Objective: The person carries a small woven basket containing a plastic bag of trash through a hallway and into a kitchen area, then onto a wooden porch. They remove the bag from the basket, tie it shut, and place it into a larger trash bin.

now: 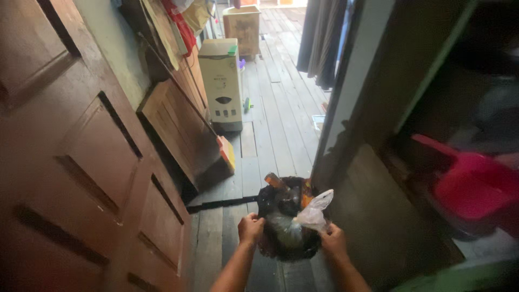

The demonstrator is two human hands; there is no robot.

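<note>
A dark wooden panelled door (81, 162) fills the left side, and past it wooden boards (173, 124) lean along the wall above a plank floor (281, 108). Farther down the passage stands a tall cream appliance (221, 81), with a cardboard box (241, 27) behind it and a dark curtain (324, 38) hanging on the far right. Low in the middle, a black rubbish bag (281, 205) sits on the floor, its mouth open and stuffed with scraps, a brown bottle neck (273, 180) poking out at the top. The left hand (251, 227) is closed around the bag's left rim, fingers curled tight on the plastic. A crumpled clear plastic bag (315, 212) rises from the bag's right side, and the right hand (333, 240) pinches it at its lower edge beside the black rim, fingers closed. To the right stands a grey doorpost (351, 108), and beyond it, blurred, a red plastic dustpan (470, 184).
</note>
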